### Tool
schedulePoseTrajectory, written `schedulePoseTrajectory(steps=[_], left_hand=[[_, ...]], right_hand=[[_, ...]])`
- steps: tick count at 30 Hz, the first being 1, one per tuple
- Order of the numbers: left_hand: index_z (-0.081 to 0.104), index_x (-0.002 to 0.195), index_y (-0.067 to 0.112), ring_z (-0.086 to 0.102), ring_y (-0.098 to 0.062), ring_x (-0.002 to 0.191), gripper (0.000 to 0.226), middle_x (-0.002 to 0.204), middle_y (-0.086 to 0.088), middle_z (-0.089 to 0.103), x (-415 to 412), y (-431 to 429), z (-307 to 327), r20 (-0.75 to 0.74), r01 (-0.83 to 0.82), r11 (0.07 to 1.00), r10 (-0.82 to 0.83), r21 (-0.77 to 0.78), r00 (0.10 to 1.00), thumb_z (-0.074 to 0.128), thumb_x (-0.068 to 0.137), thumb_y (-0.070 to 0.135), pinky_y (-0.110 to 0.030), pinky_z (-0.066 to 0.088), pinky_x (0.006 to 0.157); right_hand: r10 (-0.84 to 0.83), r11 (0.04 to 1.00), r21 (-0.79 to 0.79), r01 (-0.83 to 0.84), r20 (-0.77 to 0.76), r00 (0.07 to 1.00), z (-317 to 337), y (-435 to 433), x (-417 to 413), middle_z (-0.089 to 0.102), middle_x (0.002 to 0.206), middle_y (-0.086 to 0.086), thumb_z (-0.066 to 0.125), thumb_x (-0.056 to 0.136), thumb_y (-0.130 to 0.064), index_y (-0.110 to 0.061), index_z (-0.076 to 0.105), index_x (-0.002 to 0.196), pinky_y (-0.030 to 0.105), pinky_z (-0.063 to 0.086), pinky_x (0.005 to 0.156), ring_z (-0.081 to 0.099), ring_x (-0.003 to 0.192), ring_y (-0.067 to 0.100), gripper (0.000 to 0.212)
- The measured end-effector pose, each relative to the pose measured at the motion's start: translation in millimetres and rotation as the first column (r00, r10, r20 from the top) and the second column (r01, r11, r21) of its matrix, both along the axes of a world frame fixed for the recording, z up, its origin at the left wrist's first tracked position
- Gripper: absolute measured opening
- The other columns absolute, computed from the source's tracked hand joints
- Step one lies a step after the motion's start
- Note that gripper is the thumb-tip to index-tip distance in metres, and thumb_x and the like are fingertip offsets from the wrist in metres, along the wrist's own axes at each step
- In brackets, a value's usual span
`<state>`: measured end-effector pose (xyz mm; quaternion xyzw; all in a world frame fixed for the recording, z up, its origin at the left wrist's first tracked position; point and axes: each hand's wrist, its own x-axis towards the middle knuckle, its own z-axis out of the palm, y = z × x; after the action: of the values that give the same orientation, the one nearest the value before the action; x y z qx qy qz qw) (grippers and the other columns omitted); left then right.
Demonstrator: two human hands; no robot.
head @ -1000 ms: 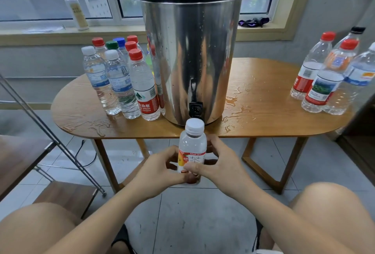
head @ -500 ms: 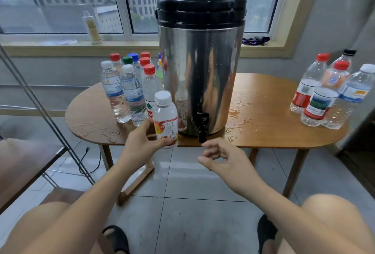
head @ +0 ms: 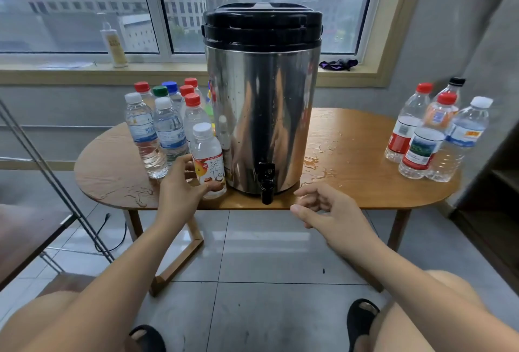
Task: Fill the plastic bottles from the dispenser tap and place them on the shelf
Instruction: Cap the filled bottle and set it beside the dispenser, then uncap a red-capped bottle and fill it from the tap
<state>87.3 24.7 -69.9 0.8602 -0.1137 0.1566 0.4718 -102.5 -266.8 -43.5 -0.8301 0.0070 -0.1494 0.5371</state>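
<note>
A steel dispenser (head: 262, 115) with a black lid stands mid-table, its black tap (head: 266, 181) hanging over the front edge. My left hand (head: 182, 186) grips a small white-capped bottle (head: 209, 160) with a fruit label, standing upright on the table just left of the dispenser. My right hand (head: 331, 211) hovers loosely curled and holding nothing, right of and below the tap. A cluster of capped bottles (head: 160, 124) stands behind the held bottle. Another group of capped bottles (head: 432, 132) stands at the table's right end.
The wooden table (head: 351, 186) has water puddles right of the dispenser and at its front left. A metal-framed shelf (head: 36, 228) stands at the left. A pump bottle (head: 113, 42) and a dark object (head: 338, 64) sit on the windowsill. My knees and sandals are below.
My left hand has carried the white-capped bottle from under the tap to the left and set it on the table. My right hand let go of it and drew back to the right.
</note>
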Motion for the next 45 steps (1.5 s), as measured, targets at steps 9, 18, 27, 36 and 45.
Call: schedulePoseTrajectory(steps=[9, 18, 27, 36, 45], left_hand=[[0.060, 0.135, 0.026, 0.063, -0.011, 0.106, 0.069, 0.115, 0.013, 0.066, 17.2, -0.6, 11.0, -0.039, -0.059, 0.997, 0.061, 0.042, 0.997, 0.098, 0.078, 0.036, -0.029, 0.053, 0.084], [0.058, 0.107, 0.022, 0.066, -0.010, 0.088, 0.053, 0.094, 0.006, 0.069, -2.2, -4.5, 5.9, -0.064, -0.112, 0.993, 0.113, 0.028, 0.991, 0.096, 0.079, 0.044, -0.030, 0.051, 0.067], [0.065, 0.099, 0.029, 0.070, -0.015, 0.085, 0.038, 0.088, 0.003, 0.072, -51.9, -32.5, -10.2, -0.088, 0.072, 0.997, -0.074, -0.020, 0.993, 0.095, 0.080, 0.043, -0.042, 0.061, 0.078], [0.070, 0.091, 0.031, 0.071, -0.009, 0.079, 0.029, 0.082, 0.014, 0.075, -69.3, -74.3, -28.1, -0.142, 0.158, 0.986, -0.165, -0.059, 0.976, 0.093, 0.081, 0.045, -0.044, 0.065, 0.071], [0.067, 0.097, 0.033, 0.074, -0.007, 0.079, 0.030, 0.084, 0.011, 0.078, -75.8, -91.6, -36.3, -0.212, 0.192, 0.981, -0.189, -0.010, 0.959, 0.091, 0.085, 0.045, -0.031, 0.061, 0.071]], right_hand=[[-0.011, 1.000, -0.003, 0.011, -0.017, 1.000, 8.1, -5.9, -1.9, 0.076, 0.095, -0.006, 0.084, 0.094, -0.029, -0.033, 0.073, 0.114, 0.046, 0.066, 0.083, 0.073, 0.092, 0.018, 0.023], [-0.087, 0.994, -0.067, 0.089, 0.028, 0.996, 28.4, -29.5, -3.2, 0.075, 0.097, -0.006, 0.083, 0.094, -0.034, -0.033, 0.072, 0.116, 0.045, 0.066, 0.085, 0.073, 0.093, 0.018, 0.024], [-0.272, 0.937, -0.205, 0.284, 0.082, 0.959, 63.3, -96.4, -2.6, 0.075, 0.095, -0.004, 0.081, 0.096, -0.038, -0.025, 0.068, 0.121, 0.042, 0.068, 0.074, 0.075, 0.083, 0.015, 0.031], [-0.549, 0.779, -0.255, 0.573, 0.163, 0.819, 96.0, -192.9, 4.2, 0.075, 0.088, -0.002, 0.079, 0.097, -0.039, -0.021, 0.065, 0.126, 0.042, 0.061, 0.080, 0.074, 0.085, 0.015, 0.037], [-0.773, 0.579, -0.273, 0.768, 0.115, 0.624, 112.9, -260.8, 34.4, 0.067, 0.125, 0.008, 0.085, 0.082, -0.053, -0.021, 0.049, 0.139, 0.054, 0.063, 0.089, 0.073, 0.099, 0.034, 0.074]])
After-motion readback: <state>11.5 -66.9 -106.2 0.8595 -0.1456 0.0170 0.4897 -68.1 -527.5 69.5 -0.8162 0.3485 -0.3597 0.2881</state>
